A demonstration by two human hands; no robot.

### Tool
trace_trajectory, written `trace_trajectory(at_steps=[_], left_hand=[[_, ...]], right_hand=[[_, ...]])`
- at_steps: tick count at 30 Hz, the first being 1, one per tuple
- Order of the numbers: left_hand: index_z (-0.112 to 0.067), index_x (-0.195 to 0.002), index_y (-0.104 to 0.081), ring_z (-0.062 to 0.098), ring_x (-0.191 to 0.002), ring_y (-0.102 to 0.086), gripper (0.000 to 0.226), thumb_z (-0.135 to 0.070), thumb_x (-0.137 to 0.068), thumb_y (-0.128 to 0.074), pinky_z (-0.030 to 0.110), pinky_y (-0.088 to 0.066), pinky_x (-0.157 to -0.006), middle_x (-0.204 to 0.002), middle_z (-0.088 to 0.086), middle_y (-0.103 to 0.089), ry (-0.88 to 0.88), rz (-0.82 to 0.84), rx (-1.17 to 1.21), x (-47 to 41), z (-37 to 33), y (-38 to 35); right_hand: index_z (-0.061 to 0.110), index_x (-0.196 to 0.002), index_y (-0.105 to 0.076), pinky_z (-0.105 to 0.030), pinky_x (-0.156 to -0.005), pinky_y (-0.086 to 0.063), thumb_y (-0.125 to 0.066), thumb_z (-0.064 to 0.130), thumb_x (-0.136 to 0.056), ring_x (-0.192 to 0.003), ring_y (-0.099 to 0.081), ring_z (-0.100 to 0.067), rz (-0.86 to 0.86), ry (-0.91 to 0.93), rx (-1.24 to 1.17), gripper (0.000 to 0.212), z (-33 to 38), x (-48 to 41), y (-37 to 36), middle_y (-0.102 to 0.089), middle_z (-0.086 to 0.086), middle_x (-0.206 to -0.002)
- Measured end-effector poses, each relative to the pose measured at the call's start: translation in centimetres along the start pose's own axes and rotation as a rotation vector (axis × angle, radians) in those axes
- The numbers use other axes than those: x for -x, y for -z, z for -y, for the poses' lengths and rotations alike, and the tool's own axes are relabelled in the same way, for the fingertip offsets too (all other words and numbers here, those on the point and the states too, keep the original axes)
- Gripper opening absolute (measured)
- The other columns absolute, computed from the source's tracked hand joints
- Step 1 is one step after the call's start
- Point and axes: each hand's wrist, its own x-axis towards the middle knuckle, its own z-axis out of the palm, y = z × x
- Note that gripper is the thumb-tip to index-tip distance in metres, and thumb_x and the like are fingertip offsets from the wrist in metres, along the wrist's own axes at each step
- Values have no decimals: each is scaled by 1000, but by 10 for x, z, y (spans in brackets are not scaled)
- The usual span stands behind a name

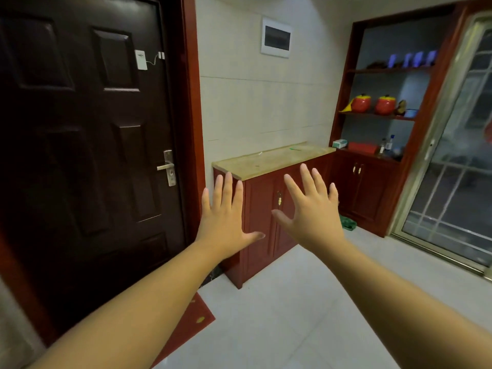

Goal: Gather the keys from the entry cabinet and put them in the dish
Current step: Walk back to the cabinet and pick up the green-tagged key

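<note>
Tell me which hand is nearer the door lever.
Left. The left hand is held open, right of and below the door lever; the right hand is farther right, also open, in front of the cabinet.

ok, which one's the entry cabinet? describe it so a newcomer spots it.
Start at the dark front door; right of its red frame, against the tiled wall, stands the entry cabinet. It is low and red-brown, and unlike the taller shelf unit on its right, it has a beige stone top and no open shelves.
</note>
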Motion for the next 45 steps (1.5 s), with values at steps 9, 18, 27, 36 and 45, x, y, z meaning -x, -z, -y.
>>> trace_trajectory(at_steps=[9, 18, 27, 36, 45], left_hand=[[-9, -152, 0, 33, -144, 20, 129, -95, -61, -31, 57, 4, -113, -159, 18, 13, -25, 10, 1, -133, -22, -114], [-9, -151, 9, 33, -143, 25, 131, -97, -60, -28, 57, 5, -113, -158, 18, 18, -12, 18, -16, -288, -51, -213], [-11, -150, 8, 33, -143, 23, 130, -95, -59, -29, 58, 5, -113, -159, 17, 16, -73, 40, 45, -416, -79, -320], [-10, -151, 6, 32, -143, 24, 130, -93, -61, -36, 57, 7, -113, -159, 17, 16, -161, 44, 144, -557, -83, -429], [-11, -150, 10, 33, -144, 22, 131, -93, -61, -38, 57, 4, -113, -159, 17, 11, -246, 78, 171, -647, -111, -528]], right_hand=[[26, -148, -30, -66, -113, -19, -57, 62, -82, -150, -12, -35, 0, -4, -21, 80, -73, -105, -120, -18, -13, -163], [26, -149, -30, -65, -114, -19, -56, 64, -82, -150, -12, -35, 0, -22, -36, 81, -164, -238, -218, -17, -14, -163], [23, -149, -34, -66, -113, -19, -57, 64, -81, -150, -13, -37, 24, -58, -2, 82, -228, -330, -311, -18, -15, -163], [27, -151, -27, -63, -115, -15, -52, 68, -83, -151, -8, -34, 59, -159, 91, 84, -275, -438, -417, -12, -12, -165], [27, -151, -29, -63, -115, -15, -55, 66, -82, -151, -9, -34, 117, -253, 118, 83, -327, -498, -501, -14, -12, -165]])
